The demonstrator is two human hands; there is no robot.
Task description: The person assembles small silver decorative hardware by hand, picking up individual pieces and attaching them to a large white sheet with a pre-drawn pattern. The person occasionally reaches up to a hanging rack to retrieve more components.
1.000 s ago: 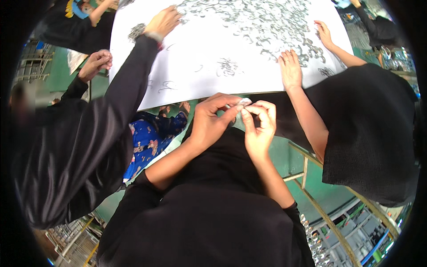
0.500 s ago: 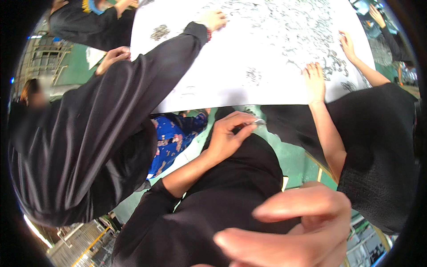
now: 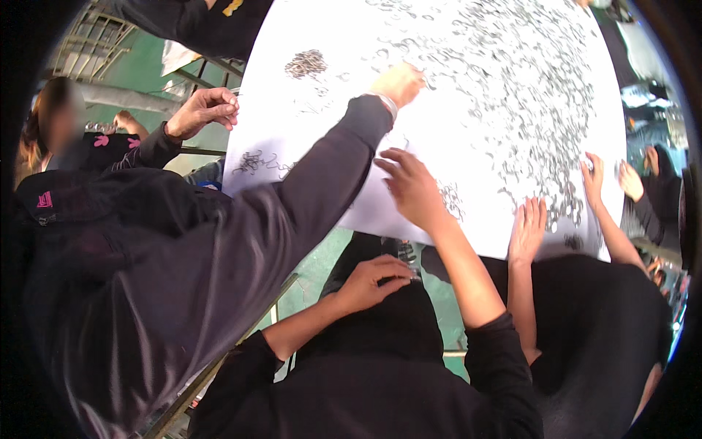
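Observation:
My left hand (image 3: 374, 284) is low over my lap, thumb and fingers pinched together. A small shiny metal piece shows at its fingertips, too small to name exactly. My right hand (image 3: 413, 184) reaches over the near edge of the white table (image 3: 329, 146), fingers bent and apart, with nothing visible in them. Beside it lies a small pile of dark curved pieces (image 3: 450, 200), like thin open rings. Many more such loose curved pieces (image 3: 534, 95) are spread over the table's middle and right. Several ring-like metal pieces (image 3: 406, 252) show just past my left hand.
A co-worker's dark sleeve (image 3: 307, 175) crosses the table at my left, with their hand (image 3: 401, 82) on the sheet. At my right, another person's hand (image 3: 528, 228) rests near the edge. A brownish pile (image 3: 306, 64) and a dark pile (image 3: 256, 162) lie on the left.
My right hand has gone from close in front of the camera at lower right to over the table. The view has shifted, showing more table. My left hand stays over my lap.

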